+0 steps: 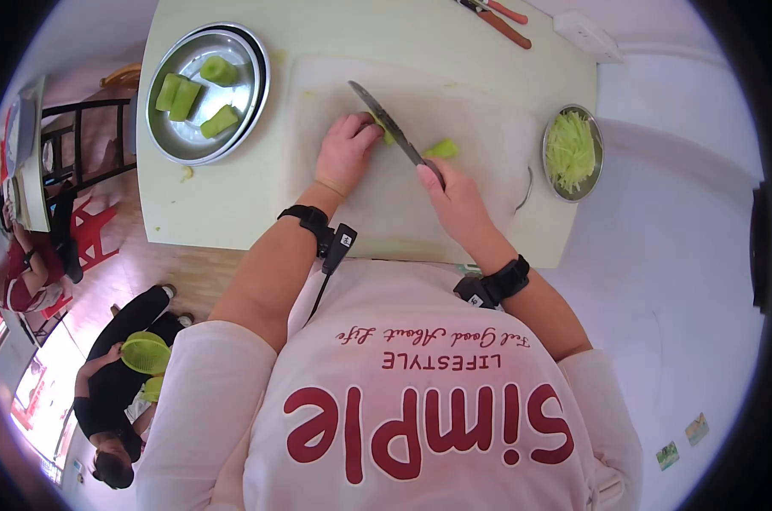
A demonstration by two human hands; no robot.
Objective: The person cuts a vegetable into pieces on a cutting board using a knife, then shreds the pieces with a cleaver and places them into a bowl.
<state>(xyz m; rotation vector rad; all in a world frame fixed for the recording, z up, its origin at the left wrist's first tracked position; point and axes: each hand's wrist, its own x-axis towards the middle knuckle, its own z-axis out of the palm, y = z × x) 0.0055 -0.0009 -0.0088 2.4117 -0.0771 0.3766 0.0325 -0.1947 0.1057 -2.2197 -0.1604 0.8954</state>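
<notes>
My right hand (452,198) grips a kitchen knife (390,125), its dark blade slanting up and left over the white cutting board (488,111). Beside the blade, my left hand (348,149) has its fingers curled down on a pale green celtuce piece (386,134), mostly hidden by the fingers and knife. Another green piece (442,149) lies on the board just right of the blade. Several peeled celtuce chunks (219,71) sit in a round metal plate (169,140) to the left. Thin green shreds (571,152) fill a small metal bowl (549,180) at the right.
A brown-handled tool (507,30) and a red-handled one lie at the table's far edge, near a white socket box (586,36). A person in black (113,383) holds a green basket (146,353) at lower left; another person sits beyond. A red stool (92,230) stands left.
</notes>
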